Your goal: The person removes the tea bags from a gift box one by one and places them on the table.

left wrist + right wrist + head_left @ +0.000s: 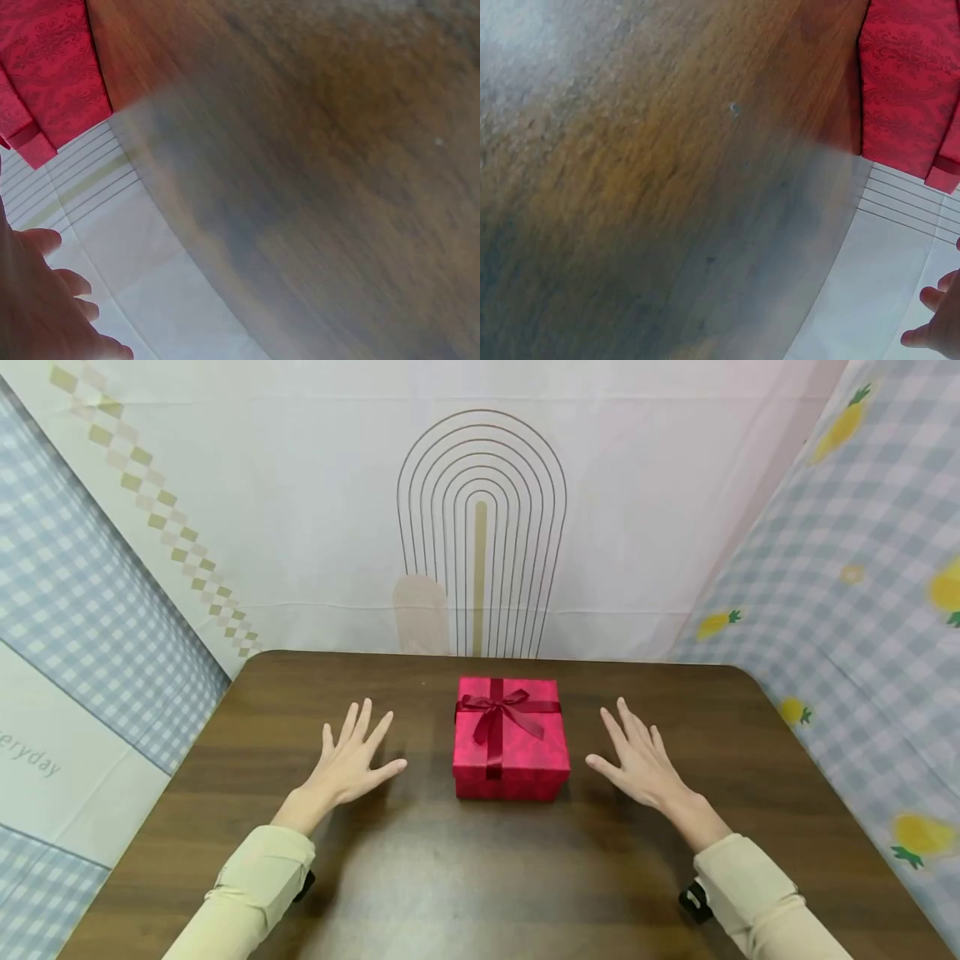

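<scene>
A red gift box (517, 783) with a patterned surface stands on the brown wooden table (442, 877), its lid on and a dark red ribbon tied in a bow on top. To its left, apart from it, my left hand (348, 764) spreads its fingers over the table. My right hand (641, 764) is on the other side, fingers also spread and holding nothing. Both wrist views catch the side of the box, in the left one the red box wall (56, 64) at the upper left corner, in the right one the red box wall (907, 82) at the upper right.
Behind the table's far edge hangs a white cloth (315, 510) printed with arches. Checked blue-and-white cloths hang at the left (90, 552) and right (847, 635). A black wrist device (696, 902) shows under the right sleeve.
</scene>
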A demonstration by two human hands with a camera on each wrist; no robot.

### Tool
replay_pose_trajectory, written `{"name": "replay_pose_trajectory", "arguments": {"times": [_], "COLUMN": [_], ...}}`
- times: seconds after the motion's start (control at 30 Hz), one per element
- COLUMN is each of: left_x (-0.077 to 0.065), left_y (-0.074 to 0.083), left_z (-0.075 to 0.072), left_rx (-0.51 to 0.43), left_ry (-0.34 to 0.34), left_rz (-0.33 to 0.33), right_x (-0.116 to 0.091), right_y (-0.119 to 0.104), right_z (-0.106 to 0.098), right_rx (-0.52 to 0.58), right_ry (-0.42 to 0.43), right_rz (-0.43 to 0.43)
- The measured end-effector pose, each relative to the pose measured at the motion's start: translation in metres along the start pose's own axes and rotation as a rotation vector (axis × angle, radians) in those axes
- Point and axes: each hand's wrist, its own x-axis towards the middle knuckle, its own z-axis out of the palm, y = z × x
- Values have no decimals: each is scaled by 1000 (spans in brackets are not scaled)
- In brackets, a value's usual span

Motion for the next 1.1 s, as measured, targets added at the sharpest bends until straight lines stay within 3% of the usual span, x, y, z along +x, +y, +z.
{"name": "replay_pose_trajectory", "arguments": {"times": [0.2, 0.5, 0.77, 0.97, 1.1], "left_x": [1, 7, 7, 16, 23], "left_y": [1, 8, 15, 32, 44], "left_z": [2, 5, 9, 11, 14], "left_rx": [-20, -137, -278, -406, -438], "left_ry": [4, 26, -23, -47, -80], "left_rz": [6, 76, 103, 174, 212], "right_x": [-1, -1, -3, 6, 13], "right_y": [3, 0, -10, -25, -36], "right_z": [-1, 2, 7, 9, 11], "right_rx": [50, 385, 426, 452, 479], "right_ry": [-31, -31, -16, -35, -68], "right_rz": [23, -18, -16, -49, -74]}}
